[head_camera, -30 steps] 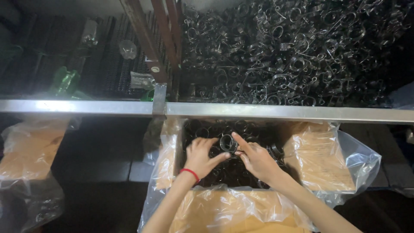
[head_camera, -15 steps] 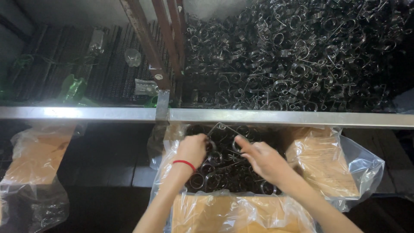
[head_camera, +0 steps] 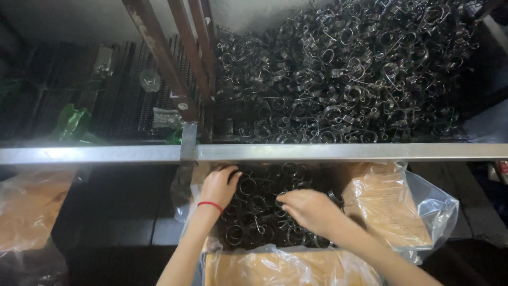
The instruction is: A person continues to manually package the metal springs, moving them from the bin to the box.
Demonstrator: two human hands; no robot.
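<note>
Here both the left hand (head_camera: 218,186) and right hand (head_camera: 312,211) bury fingertips among dark springs (head_camera: 254,212), each grip unreadable.

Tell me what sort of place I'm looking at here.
Most likely a small metal-parts workshop or factory. A big heap of wire springs fills a bin behind a metal rail. Below it, the left hand and right hand dig in a plastic-lined carton of the same springs.

Dark coiled wire springs (head_camera: 254,212) lie loose and tangled in a plastic-lined cardboard box (head_camera: 391,212) below the metal rail, heaped together at mixed angles.
</note>
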